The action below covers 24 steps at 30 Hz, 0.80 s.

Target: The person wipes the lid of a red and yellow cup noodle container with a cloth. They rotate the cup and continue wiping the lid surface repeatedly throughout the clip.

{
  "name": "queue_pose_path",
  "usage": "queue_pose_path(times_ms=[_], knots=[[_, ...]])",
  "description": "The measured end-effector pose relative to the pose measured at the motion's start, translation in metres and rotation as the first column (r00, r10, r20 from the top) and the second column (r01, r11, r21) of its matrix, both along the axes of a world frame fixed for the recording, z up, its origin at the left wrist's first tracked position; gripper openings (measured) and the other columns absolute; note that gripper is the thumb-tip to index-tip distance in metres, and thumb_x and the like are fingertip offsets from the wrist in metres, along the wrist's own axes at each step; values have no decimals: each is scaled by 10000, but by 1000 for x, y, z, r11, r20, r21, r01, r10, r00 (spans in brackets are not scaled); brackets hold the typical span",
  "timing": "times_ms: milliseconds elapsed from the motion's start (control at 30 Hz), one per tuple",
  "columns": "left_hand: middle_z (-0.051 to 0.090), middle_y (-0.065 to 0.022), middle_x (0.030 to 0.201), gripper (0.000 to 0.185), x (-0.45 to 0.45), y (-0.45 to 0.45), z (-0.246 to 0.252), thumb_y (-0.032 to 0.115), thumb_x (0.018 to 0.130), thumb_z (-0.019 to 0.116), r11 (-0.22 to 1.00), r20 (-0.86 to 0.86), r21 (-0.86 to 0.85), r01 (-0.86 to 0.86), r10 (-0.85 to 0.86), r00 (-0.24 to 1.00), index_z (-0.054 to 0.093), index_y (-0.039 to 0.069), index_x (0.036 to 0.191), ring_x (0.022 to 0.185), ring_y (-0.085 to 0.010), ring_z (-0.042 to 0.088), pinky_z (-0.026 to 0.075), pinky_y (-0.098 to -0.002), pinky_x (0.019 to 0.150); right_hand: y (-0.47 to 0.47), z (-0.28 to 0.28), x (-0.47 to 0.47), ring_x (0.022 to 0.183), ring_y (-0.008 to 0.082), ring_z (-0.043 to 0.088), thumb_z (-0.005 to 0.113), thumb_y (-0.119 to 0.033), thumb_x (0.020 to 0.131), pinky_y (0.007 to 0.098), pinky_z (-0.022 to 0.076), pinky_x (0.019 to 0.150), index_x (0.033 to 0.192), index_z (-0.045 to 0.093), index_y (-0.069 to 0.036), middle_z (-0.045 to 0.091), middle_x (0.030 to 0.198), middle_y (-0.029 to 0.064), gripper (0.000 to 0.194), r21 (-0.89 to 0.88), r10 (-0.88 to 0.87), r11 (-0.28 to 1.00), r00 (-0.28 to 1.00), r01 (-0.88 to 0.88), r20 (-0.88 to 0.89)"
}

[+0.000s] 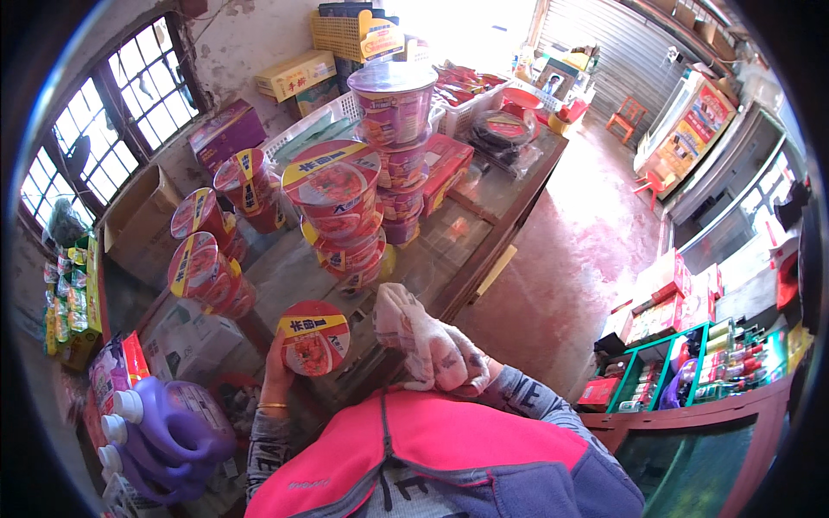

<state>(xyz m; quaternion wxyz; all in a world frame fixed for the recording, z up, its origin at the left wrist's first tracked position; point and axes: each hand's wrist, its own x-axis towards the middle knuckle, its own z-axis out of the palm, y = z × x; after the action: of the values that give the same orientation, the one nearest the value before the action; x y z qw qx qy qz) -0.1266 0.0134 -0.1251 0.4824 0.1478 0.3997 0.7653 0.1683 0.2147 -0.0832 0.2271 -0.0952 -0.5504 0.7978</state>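
My left hand (pixel 274 374) grips the side of a red instant noodle cup (pixel 315 358), whose printed lid with a yellow band faces up towards me. A pale patterned cloth (pixel 440 359) is bunched over my right hand (pixel 493 369), so its fingers are hidden and only the wrist shows. The cloth is a little to the right of the cup, apart from it. Beyond them rises a tall stack of red noodle cups (pixel 333 188). Purple noodle tubs (pixel 394 116) are stacked behind it. Shorter stacks of red cups (pixel 212 275) stand to the left on the glass-topped counter (pixel 278 272).
Purple jugs (pixel 171 424) with white caps crowd the lower left. An open cardboard box (pixel 139 220) stands below the barred window. A red box (pixel 448 165) and white baskets (pixel 463 116) occupy the counter's far part. Its wooden edge (pixel 492 249) borders the reddish floor (pixel 544 278).
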Motion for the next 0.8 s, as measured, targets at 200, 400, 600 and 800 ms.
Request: queue_pose_path(times_ms=[200,400,600,800], knots=[[604,-160,1252,493,16,10,7,358,1008,402,999,88,9,-46,45,995,489,-19,1314,1120,-271,603,461,-397,998,-5,-18,-33,1049,82,510,571,-182,964,256,425,905,1244,524,-69,554,1136,-10,305,77,83,993,990,-92,114],[609,-169,1231,533,50,14,18,409,1000,381,997,149,43,-63,56,987,513,-24,1281,1108,-295,606,459,-423,998,-10,-3,-75,1094,98,523,606,-177,955,269,432,945,1300,511,-56,571,1186,5,377,-65,77,995,996,-74,36],[619,-175,1206,558,80,15,53,428,997,390,994,256,101,-40,13,967,515,-42,1271,1095,-288,616,478,-418,983,-6,37,-67,1128,126,544,664,-175,914,297,426,995,1317,505,-20,596,1233,49,460,84,33,996,999,-32,-13],[632,-192,1185,563,74,10,96,424,986,432,993,185,-29,113,-106,977,512,-54,1273,1056,-293,642,505,-407,951,22,70,-56,1014,136,601,685,-177,898,302,483,903,1232,586,-4,651,1111,48,389,-9,9,1000,999,-9,48]])
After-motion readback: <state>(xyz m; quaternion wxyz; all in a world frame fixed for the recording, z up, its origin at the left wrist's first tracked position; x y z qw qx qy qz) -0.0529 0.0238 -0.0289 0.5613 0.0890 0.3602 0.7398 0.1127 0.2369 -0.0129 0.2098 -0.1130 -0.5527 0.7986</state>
